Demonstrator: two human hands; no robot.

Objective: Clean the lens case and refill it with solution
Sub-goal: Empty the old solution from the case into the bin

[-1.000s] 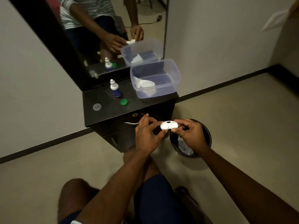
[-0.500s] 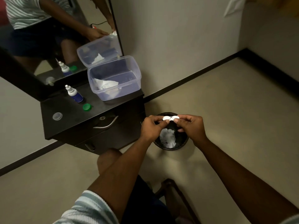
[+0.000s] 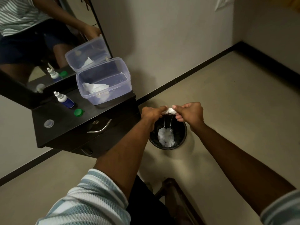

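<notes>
A small white lens case point(image 3: 170, 110) is tipped over above a black waste bin point(image 3: 183, 135). My left hand point(image 3: 151, 113) pinches its left end and my right hand point(image 3: 190, 113) pinches its right end. Two thin streams of liquid point(image 3: 167, 123) fall from the case onto crumpled white tissue point(image 3: 165, 138) in the bin. The solution bottle point(image 3: 64, 99), blue with a white dropper tip, stands uncapped on the black cabinet top point(image 3: 53, 113). A green cap point(image 3: 78, 112) and a clear cap point(image 3: 49, 123) lie near it.
A clear plastic box point(image 3: 125, 75) holding white tissue sits at the cabinet's right end, in front of a mirror point(image 3: 24, 46). The cabinet has a drawer with a metal handle point(image 3: 99, 128). A dark wooden stool point(image 3: 177, 197) is below me. Beige floor spreads to the right.
Both hands carried the lens case from in front of the cabinet to over the bin and tilted it. Liquid now pours out of it.
</notes>
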